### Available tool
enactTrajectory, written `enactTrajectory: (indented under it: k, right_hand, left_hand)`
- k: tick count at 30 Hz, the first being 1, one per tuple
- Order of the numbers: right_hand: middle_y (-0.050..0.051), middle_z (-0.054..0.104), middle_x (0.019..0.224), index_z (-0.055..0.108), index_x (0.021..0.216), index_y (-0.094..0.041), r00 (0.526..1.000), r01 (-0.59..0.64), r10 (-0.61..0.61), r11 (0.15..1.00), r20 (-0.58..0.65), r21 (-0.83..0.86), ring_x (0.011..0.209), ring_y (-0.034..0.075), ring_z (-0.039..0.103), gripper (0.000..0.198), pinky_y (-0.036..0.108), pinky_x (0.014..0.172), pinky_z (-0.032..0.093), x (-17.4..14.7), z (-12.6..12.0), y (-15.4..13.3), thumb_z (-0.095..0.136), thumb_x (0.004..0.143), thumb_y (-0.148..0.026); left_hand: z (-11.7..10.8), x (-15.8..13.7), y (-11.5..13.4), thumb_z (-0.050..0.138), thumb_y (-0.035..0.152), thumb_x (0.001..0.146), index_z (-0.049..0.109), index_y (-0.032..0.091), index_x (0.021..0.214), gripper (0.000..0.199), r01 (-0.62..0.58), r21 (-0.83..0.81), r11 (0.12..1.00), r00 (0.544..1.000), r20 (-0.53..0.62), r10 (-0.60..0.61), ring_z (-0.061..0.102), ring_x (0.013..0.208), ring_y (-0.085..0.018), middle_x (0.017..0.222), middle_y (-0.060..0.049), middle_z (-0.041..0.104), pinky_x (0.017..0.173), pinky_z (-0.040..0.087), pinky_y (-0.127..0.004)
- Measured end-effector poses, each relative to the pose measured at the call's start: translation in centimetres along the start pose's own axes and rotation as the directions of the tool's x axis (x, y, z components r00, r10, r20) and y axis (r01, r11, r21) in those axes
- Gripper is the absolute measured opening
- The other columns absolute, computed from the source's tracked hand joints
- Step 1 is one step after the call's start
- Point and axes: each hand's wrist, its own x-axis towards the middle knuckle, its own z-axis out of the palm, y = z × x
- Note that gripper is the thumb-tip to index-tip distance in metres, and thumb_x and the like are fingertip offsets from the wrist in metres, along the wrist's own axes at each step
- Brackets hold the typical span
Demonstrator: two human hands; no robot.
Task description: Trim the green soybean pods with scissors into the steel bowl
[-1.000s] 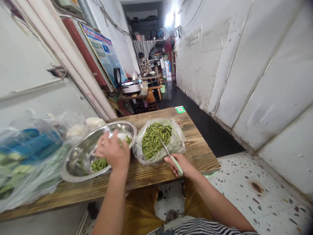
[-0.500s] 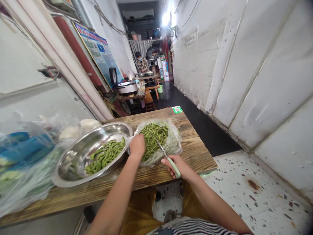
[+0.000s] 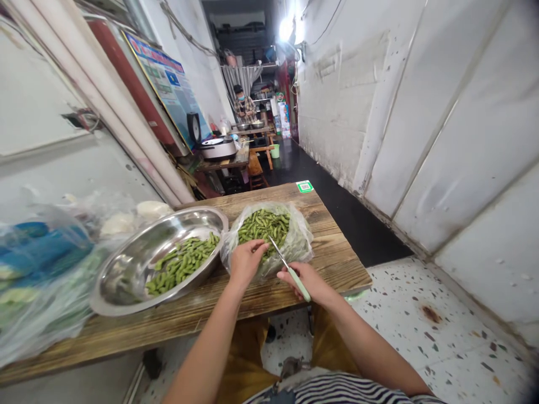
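My right hand [image 3: 305, 280] is closed round the pale green handles of a pair of scissors [image 3: 280, 253], whose blades point up and left over a clear plastic bag [image 3: 301, 235]. Green edamame pods [image 3: 263, 223] fill the open bag. At the bag's near left edge, my left hand [image 3: 246, 261] pinches with thumb and forefinger right beside the scissor tips. What sits between those fingertips is too small to make out. Left of the bag, a wide steel basin [image 3: 126, 255] holds more edamame pods [image 3: 183, 266] on its right side.
All this stands on a wooden table [image 3: 332, 247]. Clear plastic bags with a blue item [image 3: 46, 252] crowd its left end. A green code sticker [image 3: 304, 186] marks the far corner. Beyond are a rice cooker [image 3: 218, 148] and a masked person [image 3: 244, 106] at another table.
My left hand has moved from over the basin-side edge of the bag rightward to the scissor tips. The scissors and my right hand stay nearly in place.
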Motion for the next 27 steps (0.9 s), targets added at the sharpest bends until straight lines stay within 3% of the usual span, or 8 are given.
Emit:
enactTrajectory:
  k: [6,10,21,27]
  right_hand:
    - [-0.008,0.043,0.046,0.056,0.082,-0.019,0.998,0.062,-0.065,0.99,-0.018,-0.123,0.036,0.008,0.044,0.042,0.018,0.037,0.032,0.1,0.4,-0.2,0.063,0.075,-0.06]
    - [-0.007,0.044,0.048,0.058,0.083,-0.018,0.997,0.069,-0.074,0.979,-0.02,-0.189,0.041,0.008,0.044,0.041,0.019,0.042,0.031,0.3,0.3,-0.5,0.062,0.076,-0.058]
    - [-0.001,0.054,0.058,0.06,0.07,-0.017,0.976,0.156,-0.208,0.877,-0.067,-0.454,0.057,0.012,0.047,0.043,0.022,0.055,0.033,0.4,-0.1,-1.8,0.057,0.08,-0.058]
    - [0.002,0.06,0.066,0.062,0.078,-0.018,0.972,0.153,-0.227,0.818,-0.067,-0.555,0.06,0.015,0.051,0.038,0.022,0.056,0.031,0.3,-0.5,-1.7,0.06,0.079,-0.056]
  left_hand:
    - [0.0,-0.1,-0.3,0.063,0.032,0.076,0.072,0.024,0.087,0.017,-0.084,0.264,0.961,0.988,-0.1,0.114,0.064,0.078,-0.021,0.088,-0.005,0.073,0.075,0.045,-0.03]
    - [0.2,0.2,-0.6,0.065,0.032,0.074,0.073,0.023,0.083,0.015,-0.097,0.345,0.933,0.979,-0.136,0.153,0.062,0.084,-0.024,0.084,-0.006,0.073,0.079,0.044,-0.033]
    - [0.3,-0.4,0.5,0.064,0.03,0.073,0.069,0.022,0.068,0.012,-0.072,0.287,0.955,0.989,-0.102,0.105,0.058,0.063,-0.018,0.067,-0.003,0.067,0.063,0.04,-0.028]
    - [0.5,-0.8,0.7,0.065,0.027,0.073,0.069,0.021,0.065,0.01,-0.083,0.27,0.959,0.989,-0.096,0.112,0.056,0.062,-0.017,0.067,-0.003,0.066,0.062,0.039,-0.027]
